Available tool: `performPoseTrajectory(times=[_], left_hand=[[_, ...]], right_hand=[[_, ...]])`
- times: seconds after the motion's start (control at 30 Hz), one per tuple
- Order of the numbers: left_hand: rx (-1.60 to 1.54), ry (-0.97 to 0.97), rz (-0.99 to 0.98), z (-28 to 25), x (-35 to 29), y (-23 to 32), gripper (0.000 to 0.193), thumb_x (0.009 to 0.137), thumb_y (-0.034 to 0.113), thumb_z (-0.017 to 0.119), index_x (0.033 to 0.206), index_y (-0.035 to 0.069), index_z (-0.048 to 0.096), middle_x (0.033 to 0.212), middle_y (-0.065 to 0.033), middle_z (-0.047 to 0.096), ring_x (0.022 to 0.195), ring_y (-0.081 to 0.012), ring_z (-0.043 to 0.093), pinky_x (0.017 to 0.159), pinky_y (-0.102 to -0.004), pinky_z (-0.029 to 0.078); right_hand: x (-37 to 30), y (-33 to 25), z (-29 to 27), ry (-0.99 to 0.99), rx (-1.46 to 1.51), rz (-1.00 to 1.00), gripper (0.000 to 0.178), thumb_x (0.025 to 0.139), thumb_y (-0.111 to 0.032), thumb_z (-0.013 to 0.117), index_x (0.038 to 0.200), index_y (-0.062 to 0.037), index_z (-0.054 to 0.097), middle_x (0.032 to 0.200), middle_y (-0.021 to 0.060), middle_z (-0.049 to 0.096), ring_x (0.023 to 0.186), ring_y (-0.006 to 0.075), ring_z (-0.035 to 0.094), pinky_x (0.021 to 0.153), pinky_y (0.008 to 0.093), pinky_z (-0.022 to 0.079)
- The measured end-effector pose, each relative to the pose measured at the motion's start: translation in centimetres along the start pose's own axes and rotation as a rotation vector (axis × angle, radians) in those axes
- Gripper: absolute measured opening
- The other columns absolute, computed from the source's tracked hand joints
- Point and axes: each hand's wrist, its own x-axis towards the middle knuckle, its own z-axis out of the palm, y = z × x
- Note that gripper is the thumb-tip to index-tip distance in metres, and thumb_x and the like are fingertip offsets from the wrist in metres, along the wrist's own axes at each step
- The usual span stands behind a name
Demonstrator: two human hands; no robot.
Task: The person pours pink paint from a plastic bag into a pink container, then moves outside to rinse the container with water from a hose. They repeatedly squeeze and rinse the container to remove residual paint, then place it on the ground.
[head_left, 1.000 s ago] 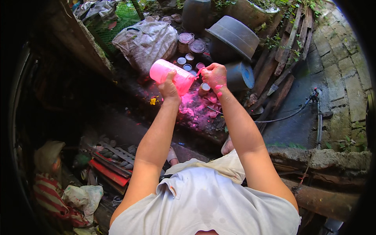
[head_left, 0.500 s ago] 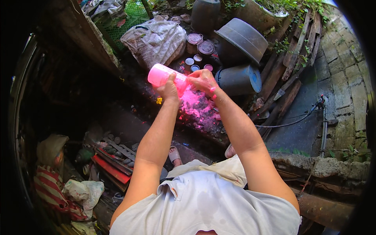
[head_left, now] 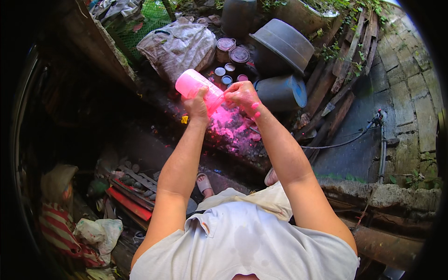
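Observation:
My left hand [head_left: 196, 106] is wrapped round a bright pink cylindrical container [head_left: 192, 83]. The container lies tilted on its side, its lower end turned toward my right hand [head_left: 243, 95]. At that end the fingers of my right hand are curled closed; what they grip, if anything, is hidden. Pink smears mark the right hand and wrist. Below both hands, pink paint [head_left: 233, 128] is splattered over the dark ground. Just beyond stand small open pots, one of them with a blue rim [head_left: 227, 80].
Lidded paint cans [head_left: 239, 55], a large grey tub [head_left: 284, 46] and a tipped dark bucket [head_left: 282, 92] stand beyond my hands. A stuffed white sack [head_left: 179, 49] sits at far left. Wooden planks [head_left: 347, 63] lean at right. Scrap with a red piece [head_left: 128, 204] lies lower left.
The whole view has shifted slightly. The left hand keeps its hold on the pink container, which is tilted slightly more, and the right hand stays at its lower end.

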Motion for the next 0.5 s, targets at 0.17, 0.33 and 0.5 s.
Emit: performPoseTrajectory(times=[0.17, 0.33, 0.5], left_hand=[[0.011, -0.038, -0.013, -0.4, -0.4, -0.5, 0.053, 0.08, 0.004, 0.085, 0.127, 0.007, 0.063, 0.111, -0.0059, 0.069, 0.102, -0.0233, 0.07, 0.096, -0.0421, 0.059], [-0.01, -0.059, 0.068, 0.3, -0.5, -0.6, 0.054, 0.08, 0.005, 0.086, 0.128, 0.007, 0.062, 0.111, -0.0046, 0.067, 0.104, -0.0228, 0.069, 0.1, -0.0411, 0.057], [0.059, 0.023, 0.182, 0.5, 0.1, -0.9, 0.062, 0.075, -0.003, 0.086, 0.131, 0.005, 0.059, 0.115, -0.0061, 0.067, 0.104, -0.0233, 0.069, 0.096, -0.0405, 0.059]], right_hand=[[-0.2, 0.0, -0.3, 0.182, -0.537, -0.113, 0.016, 0.086, -0.006, 0.077, 0.095, 0.0061, 0.081, 0.075, 0.0125, 0.075, 0.072, 0.0194, 0.076, 0.066, 0.0308, 0.064], [-0.4, 2.0, -0.4, 0.075, 0.044, 0.076, 0.019, 0.092, -0.01, 0.075, 0.103, 0.0047, 0.08, 0.084, 0.0128, 0.078, 0.076, 0.0181, 0.076, 0.071, 0.0308, 0.064], [-1.9, 1.0, 0.2, 0.036, -0.108, -0.107, 0.031, 0.088, -0.018, 0.087, 0.107, 0.0057, 0.079, 0.091, 0.0089, 0.079, 0.081, 0.0132, 0.073, 0.077, 0.03, 0.061]])
